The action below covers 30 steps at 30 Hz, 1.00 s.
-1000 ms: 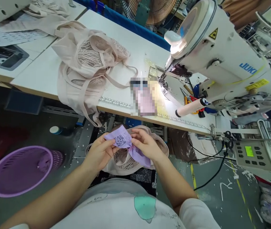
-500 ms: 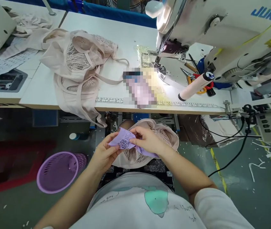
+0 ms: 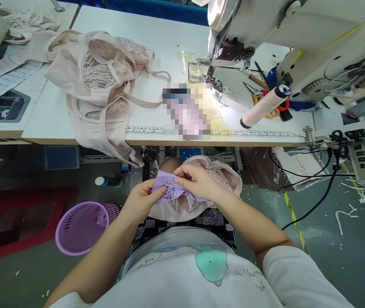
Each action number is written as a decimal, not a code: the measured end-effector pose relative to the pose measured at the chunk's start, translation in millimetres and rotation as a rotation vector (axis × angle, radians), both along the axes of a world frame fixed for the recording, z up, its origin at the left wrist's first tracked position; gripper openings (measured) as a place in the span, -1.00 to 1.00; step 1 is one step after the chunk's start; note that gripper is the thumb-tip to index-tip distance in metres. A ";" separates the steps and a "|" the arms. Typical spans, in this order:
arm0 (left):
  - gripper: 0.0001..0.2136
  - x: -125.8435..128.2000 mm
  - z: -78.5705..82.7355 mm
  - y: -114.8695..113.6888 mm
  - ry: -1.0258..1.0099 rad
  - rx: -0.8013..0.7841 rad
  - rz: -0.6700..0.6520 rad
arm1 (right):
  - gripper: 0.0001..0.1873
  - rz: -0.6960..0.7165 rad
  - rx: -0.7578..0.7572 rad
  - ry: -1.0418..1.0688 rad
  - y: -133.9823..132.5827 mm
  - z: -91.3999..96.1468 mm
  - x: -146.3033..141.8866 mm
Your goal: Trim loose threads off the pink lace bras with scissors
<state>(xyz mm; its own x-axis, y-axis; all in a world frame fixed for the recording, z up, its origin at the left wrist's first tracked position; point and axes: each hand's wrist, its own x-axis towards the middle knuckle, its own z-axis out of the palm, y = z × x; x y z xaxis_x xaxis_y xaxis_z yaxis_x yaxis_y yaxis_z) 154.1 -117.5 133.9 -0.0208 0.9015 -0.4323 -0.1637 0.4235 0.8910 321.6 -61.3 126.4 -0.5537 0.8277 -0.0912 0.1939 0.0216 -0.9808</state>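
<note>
Between my two hands is a purple paper slip (image 3: 168, 191) printed with a QR code. My left hand (image 3: 144, 200) pinches its left end, thumb on top near the code. My right hand (image 3: 198, 182) grips the other end between thumb and fingers, and part of the slip trails beneath that hand. Under both hands a beige lace bra (image 3: 229, 175) lies across my lap, partly covered by the hands and slip.
More beige bras (image 3: 100, 85) are heaped on the sewing table (image 3: 131, 23), straps hanging over its front edge. A sewing machine (image 3: 262, 25), scissors (image 3: 274, 112), a thread cone (image 3: 264, 107) and a pixelated item (image 3: 188, 113) are at right. A purple basket (image 3: 84, 250) stands on the floor.
My left thumb has shifted up onto the slip beside the code, and the slip is held flatter. My right hand keeps its hold. The whole view has shifted slightly.
</note>
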 end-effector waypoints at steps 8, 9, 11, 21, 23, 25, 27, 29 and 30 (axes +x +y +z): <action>-0.81 -3.8 -1.3 1.6 -0.001 0.007 0.014 | -0.92 -0.004 0.090 -0.056 3.0 0.6 -1.3; -0.81 -3.7 -0.6 2.1 -0.018 -0.005 0.021 | -0.92 -0.002 0.107 -0.068 3.4 0.8 -1.4; -0.79 -2.4 1.5 3.0 -0.056 -0.029 0.032 | -0.93 0.009 0.146 -0.092 4.1 1.5 -1.5; -0.76 1.8 5.6 4.1 -0.137 -0.087 0.064 | -0.91 0.056 0.213 -0.171 8.6 6.8 -1.6; -0.77 1.6 5.0 4.2 -0.136 -0.082 0.063 | -0.91 0.058 0.219 -0.184 9.5 7.4 -2.5; -0.78 1.7 4.7 4.5 -0.142 -0.080 0.062 | -0.91 0.064 0.225 -0.193 10.1 8.0 -2.8; -0.78 1.9 5.2 4.8 -0.153 -0.075 0.069 | -0.91 0.064 0.253 -0.202 10.2 9.3 -0.7; -0.78 1.9 6.2 5.1 -0.155 -0.077 0.084 | -0.89 0.033 0.309 -0.209 9.9 11.5 5.3; -0.78 1.8 6.8 5.2 -0.154 -0.082 0.095 | -0.88 -0.006 0.345 -0.202 9.8 12.9 9.7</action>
